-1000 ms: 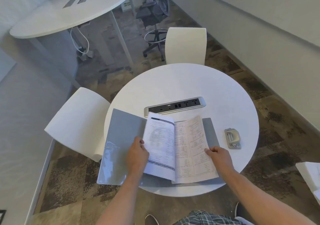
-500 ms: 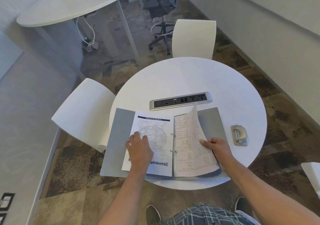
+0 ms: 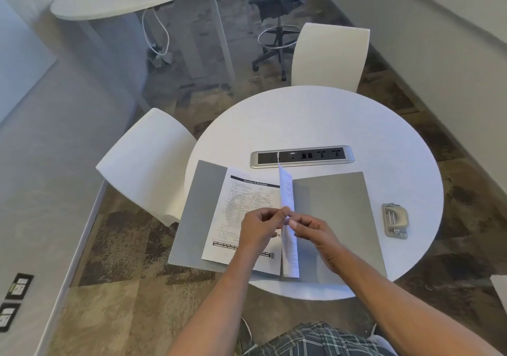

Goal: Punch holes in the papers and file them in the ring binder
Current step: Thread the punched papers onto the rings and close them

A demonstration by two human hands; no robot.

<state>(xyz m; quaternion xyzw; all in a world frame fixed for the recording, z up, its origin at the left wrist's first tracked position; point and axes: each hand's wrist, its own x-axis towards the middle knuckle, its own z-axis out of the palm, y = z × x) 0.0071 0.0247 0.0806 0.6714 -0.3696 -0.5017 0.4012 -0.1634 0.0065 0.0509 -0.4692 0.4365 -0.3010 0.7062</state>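
**Both hands meet at the standing sheet over the binder's spine**

The left hand point(image 3: 260, 226) and right hand point(image 3: 310, 229) come together at the middle of a single upright sheet point(image 3: 288, 218), fingertips curled in from either side and pinching its free edge between them. The fingers close on the paper alone, with no other object in either hand. Whether the thumbs press flat or only tip-on is hard to tell, as the hands overlap

The sheet stands nearly vertical along the spine of the open ring binder point(image 3: 334, 213), seen almost edge-on. It looks thin, light and floppy: it will likely bend and sag wherever it is unsupported, and its punched holes could tear if pulled against the rings. Taking it mid-edge with a light pinch, as here, seems the sensible hold. The rings themselves are hidden behind paper and hands

To the left of the spine a printed page point(image 3: 241, 213) lies flat on the binder's left cover, apparently filed. The right cover is bare grey. The binder rests at the near edge of the round white table point(image 3: 329, 119), its left corner overhanging. The hole punch point(image 3: 395, 221) sits well apart to the right, and a power strip point(image 3: 301, 156) lies just beyond the binder
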